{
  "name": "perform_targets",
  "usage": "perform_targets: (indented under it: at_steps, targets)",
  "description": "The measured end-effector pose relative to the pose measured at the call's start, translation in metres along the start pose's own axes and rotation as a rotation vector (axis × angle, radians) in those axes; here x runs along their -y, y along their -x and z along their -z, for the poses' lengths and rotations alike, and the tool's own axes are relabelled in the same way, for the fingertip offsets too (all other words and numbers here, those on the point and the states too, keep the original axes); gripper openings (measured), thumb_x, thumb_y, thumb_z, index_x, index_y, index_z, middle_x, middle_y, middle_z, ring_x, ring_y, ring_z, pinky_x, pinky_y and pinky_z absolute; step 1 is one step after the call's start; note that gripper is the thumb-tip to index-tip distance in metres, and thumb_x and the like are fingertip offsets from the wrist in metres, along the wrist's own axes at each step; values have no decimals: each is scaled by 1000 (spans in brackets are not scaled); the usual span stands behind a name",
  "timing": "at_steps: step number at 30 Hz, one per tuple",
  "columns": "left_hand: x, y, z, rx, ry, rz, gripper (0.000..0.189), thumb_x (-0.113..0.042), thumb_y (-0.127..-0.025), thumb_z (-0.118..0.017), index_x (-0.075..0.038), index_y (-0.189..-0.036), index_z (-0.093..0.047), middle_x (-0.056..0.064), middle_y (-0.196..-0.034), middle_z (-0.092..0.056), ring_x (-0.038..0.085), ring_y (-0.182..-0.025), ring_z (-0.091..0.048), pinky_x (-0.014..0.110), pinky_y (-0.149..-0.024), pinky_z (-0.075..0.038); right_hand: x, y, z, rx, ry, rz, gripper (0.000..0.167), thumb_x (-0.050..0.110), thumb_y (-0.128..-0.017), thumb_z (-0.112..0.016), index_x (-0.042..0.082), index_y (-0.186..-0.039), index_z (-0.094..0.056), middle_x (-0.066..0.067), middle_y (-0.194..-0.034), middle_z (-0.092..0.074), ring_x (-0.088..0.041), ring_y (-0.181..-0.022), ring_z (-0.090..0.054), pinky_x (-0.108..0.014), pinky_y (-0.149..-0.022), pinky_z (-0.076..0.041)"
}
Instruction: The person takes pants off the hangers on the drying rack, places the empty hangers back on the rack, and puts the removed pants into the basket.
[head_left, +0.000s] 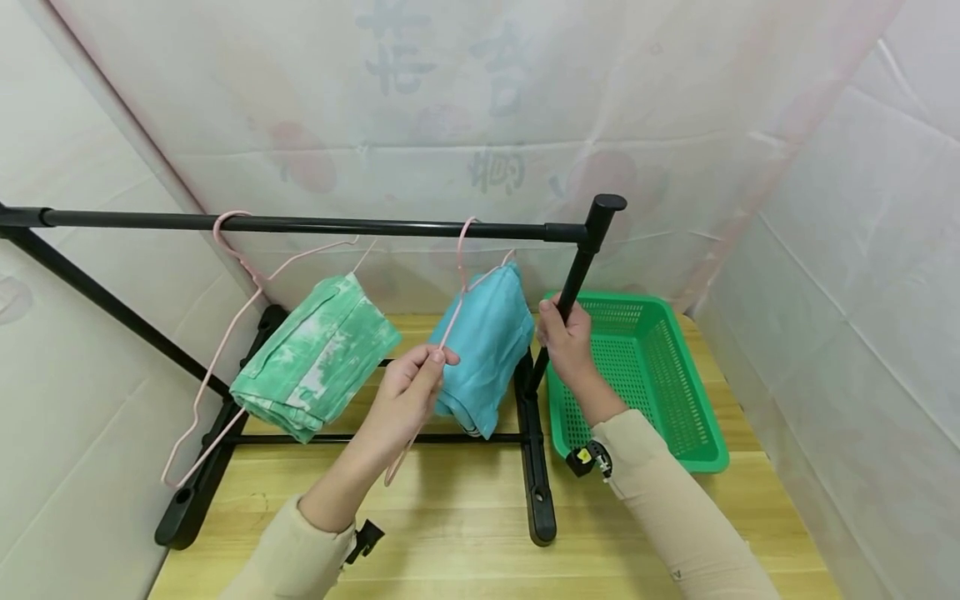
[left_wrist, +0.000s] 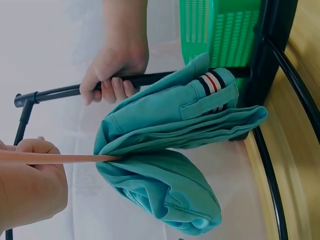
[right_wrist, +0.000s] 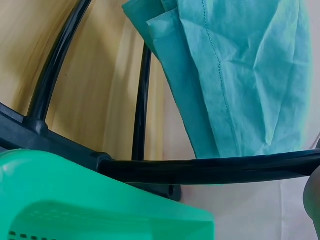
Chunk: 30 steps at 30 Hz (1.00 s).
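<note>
A pink hanger hooks over the top bar of a black clothes rack, with a folded blue garment draped over its lower bar. Thumb and fingers of my left hand pinch this hanger's near side. In the left wrist view the blue garment shows a striped trim. My right hand grips the rack's right post, beside the blue garment. Farther left, a second pink hanger carries a folded green-and-white garment; neither hand touches it.
A green plastic basket stands right of the rack, partly behind my right forearm. The rack's feet rest on a wooden tabletop. Pale sheeting encloses the back and sides.
</note>
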<state>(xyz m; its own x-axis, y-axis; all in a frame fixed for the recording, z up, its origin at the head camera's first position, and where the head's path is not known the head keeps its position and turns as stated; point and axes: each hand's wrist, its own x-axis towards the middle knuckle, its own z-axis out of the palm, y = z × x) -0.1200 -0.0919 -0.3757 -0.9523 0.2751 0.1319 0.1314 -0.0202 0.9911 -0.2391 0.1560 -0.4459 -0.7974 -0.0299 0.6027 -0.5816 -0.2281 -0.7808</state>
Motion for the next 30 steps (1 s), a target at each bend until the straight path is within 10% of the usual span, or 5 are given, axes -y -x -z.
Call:
perform_targets:
  at_steps: [30]
  targets:
    - [-13, -3, -1, -87, -165, -148, 33, -21, -109, -43, 7, -105, -62, 2, -56, -33, 11, -43, -27, 26, -40, -22, -1, 1, -8, -41, -31, 7, 24, 6, -104, -47, 1, -80, -45, 2, -52, -35, -15, -41, -26, -27, -40, -22]
